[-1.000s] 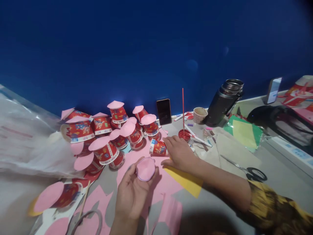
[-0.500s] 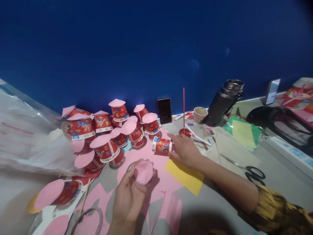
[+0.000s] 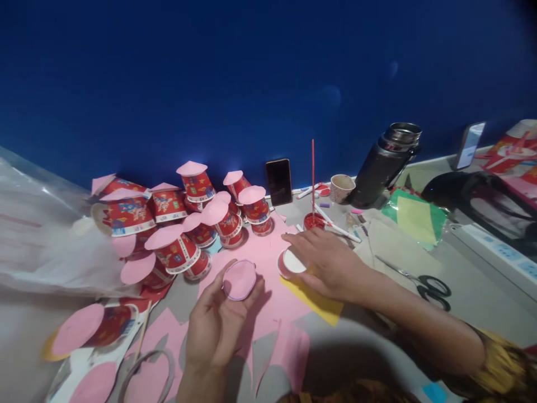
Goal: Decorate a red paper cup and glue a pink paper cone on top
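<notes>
We are looking down at a grey table [image 3: 474, 280] where pink paper sheets [image 3: 268, 296] and a yellow sheet [image 3: 319, 305] are lying in front of us. A heap of red paper cups with pink paper lids [image 3: 180, 224] is piling up at the left beside a clear plastic bag [image 3: 46, 235]. Black-handled scissors [image 3: 423, 280], a dark flask [image 3: 384, 165], a black phone [image 3: 279, 182], green paper [image 3: 415, 218] and markers [image 3: 335, 224] are resting further right.

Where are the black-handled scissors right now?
The black-handled scissors lie on the table's right side, beyond the right forearm, near the green and yellow paper.
</notes>
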`<state>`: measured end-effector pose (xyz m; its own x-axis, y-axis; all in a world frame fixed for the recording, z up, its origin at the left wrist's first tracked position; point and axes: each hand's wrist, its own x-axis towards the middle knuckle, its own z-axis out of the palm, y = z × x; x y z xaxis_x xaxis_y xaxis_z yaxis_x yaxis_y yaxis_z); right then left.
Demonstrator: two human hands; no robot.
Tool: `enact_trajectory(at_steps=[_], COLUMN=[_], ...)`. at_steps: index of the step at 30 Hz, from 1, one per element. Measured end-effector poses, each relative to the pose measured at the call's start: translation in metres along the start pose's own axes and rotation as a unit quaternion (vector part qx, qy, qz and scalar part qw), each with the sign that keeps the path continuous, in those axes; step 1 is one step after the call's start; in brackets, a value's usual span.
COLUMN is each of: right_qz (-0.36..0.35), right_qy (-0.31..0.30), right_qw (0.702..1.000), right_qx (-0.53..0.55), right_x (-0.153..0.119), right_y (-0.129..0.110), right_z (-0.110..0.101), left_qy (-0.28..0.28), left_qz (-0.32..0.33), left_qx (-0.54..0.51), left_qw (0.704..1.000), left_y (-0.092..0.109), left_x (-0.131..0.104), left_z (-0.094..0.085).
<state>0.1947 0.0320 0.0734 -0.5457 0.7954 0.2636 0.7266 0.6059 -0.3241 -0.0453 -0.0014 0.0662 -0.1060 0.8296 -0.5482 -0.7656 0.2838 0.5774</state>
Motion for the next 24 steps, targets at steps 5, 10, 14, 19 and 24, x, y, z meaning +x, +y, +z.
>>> enact_trajectory(at_steps=[5,10,14,19,24], right_qz=[0.001,-0.019,-0.081,-0.091,-0.072], right_qy=[-0.003,0.127,0.197,0.147,0.133], right_qw=[0.999,0.988,0.973,0.983,0.983], right_qx=[0.040,0.087,0.086,0.065,0.100], right_x=[-0.002,-0.015,-0.019,-0.012,-0.008], right_y=[0.010,0.014,-0.003,-0.026,-0.025], right_z=[0.023,0.017,0.012,0.017,0.021], left_qy=[-0.006,-0.021,-0.046,-0.068,-0.059], left_qz=[0.066,0.061,0.065,0.036,0.001], left_qx=[0.034,0.002,0.001,0.042,0.069], left_qw=[0.997,0.998,0.997,0.996,0.996], left_y=[-0.007,-0.005,-0.004,-0.012,-0.015], left_x=[0.004,0.003,-0.009,-0.025,-0.033], left_z=[0.011,0.025,0.033,0.033,0.026])
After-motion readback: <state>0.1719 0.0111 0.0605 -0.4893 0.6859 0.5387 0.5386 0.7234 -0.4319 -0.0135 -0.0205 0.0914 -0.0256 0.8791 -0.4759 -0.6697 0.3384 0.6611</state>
